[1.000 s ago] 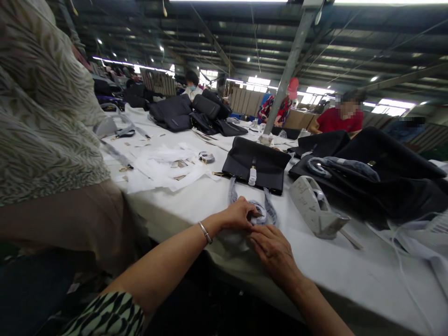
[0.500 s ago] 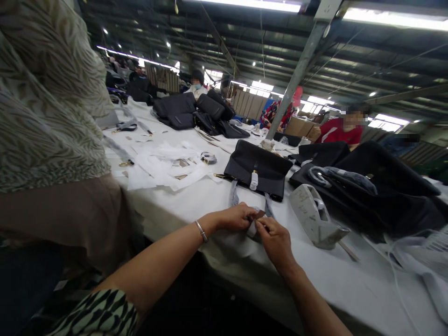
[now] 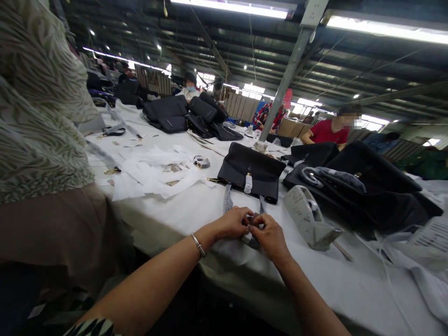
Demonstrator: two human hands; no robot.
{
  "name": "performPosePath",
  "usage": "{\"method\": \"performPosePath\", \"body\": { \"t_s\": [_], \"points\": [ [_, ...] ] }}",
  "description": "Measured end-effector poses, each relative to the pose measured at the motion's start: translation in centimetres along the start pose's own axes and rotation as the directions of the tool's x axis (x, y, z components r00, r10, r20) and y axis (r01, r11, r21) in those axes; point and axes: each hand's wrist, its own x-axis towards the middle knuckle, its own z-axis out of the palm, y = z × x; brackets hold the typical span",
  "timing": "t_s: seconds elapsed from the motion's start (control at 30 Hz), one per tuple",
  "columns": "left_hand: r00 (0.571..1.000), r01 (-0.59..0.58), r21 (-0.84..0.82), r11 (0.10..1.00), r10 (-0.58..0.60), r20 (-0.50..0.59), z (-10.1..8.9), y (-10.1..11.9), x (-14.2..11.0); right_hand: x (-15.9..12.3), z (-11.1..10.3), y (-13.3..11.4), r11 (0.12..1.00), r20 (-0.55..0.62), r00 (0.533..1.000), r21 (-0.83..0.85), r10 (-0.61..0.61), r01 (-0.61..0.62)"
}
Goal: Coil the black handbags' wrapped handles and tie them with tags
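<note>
A black handbag (image 3: 233,165) lies on the white-covered table in front of me, its flap clasp wrapped in white. Its handle (image 3: 228,198), sheathed in clear plastic, loops toward me to the table's near edge. Over the near part of that loop, my left hand (image 3: 233,223) and my right hand (image 3: 271,235) meet fingertip to fingertip. Both are closed in a pinch around a small brown piece (image 3: 255,216), thin like paper or card. My fingers partly hide the piece and the handle beneath.
A white tape dispenser (image 3: 301,210) stands right of my hands. Beyond it lie more black bags (image 3: 371,186) and a white fan (image 3: 430,240). White sheets with brown scraps (image 3: 150,172) spread to the left. A person in a patterned top (image 3: 38,116) stands close on my left; others work across the table.
My fingertips have come closer together, and the brown piece shows less between them. The whole view has shifted slightly, with the background moving left.
</note>
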Motion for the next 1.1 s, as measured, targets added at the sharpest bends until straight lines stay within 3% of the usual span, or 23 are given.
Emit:
{"method": "performPosePath", "body": {
  "t_s": [0.1, 0.2, 0.43, 0.63, 0.8, 0.9, 1.1],
  "points": [
    [0.998, 0.027, 0.070, 0.997, -0.022, -0.064, 0.1, -0.2, 0.1, -0.2, 0.1, 0.2, 0.995, 0.029, 0.995, -0.014, -0.100, 0.100],
    [0.997, 0.070, 0.131, 0.989, -0.064, -0.050, -0.1, 0.1, 0.6, -0.8, 0.3, 0.5, 0.986, 0.042, 0.985, -0.018, -0.167, 0.168],
    [0.993, 0.118, 0.166, 0.979, -0.113, -0.042, -0.2, 0.2, 2.4, -1.8, 0.8, 1.0, 0.977, 0.070, 0.980, -0.091, -0.186, 0.192],
    [0.977, 0.181, 0.221, 0.958, -0.150, -0.149, 0.5, -0.1, 2.7, -1.4, -0.1, 0.4, 0.973, 0.185, 0.971, -0.142, -0.153, 0.181],
    [0.972, 0.196, 0.239, 0.951, -0.157, -0.175, 0.7, 0.2, 2.6, -0.4, -0.7, -0.9, 0.946, 0.378, 0.923, -0.270, -0.068, 0.181],
    [0.972, 0.193, 0.235, 0.953, -0.154, -0.175, 0.7, 0.2, 2.5, 0.2, -0.7, -1.2, 0.927, 0.416, 0.909, -0.335, -0.018, 0.171],
    [0.997, 0.073, 0.177, 0.981, -0.065, -0.051, -0.1, -0.1, 1.9, 1.6, -0.9, -0.1, 0.954, 0.505, 0.848, -0.143, -0.159, 0.264]
  ]
}}
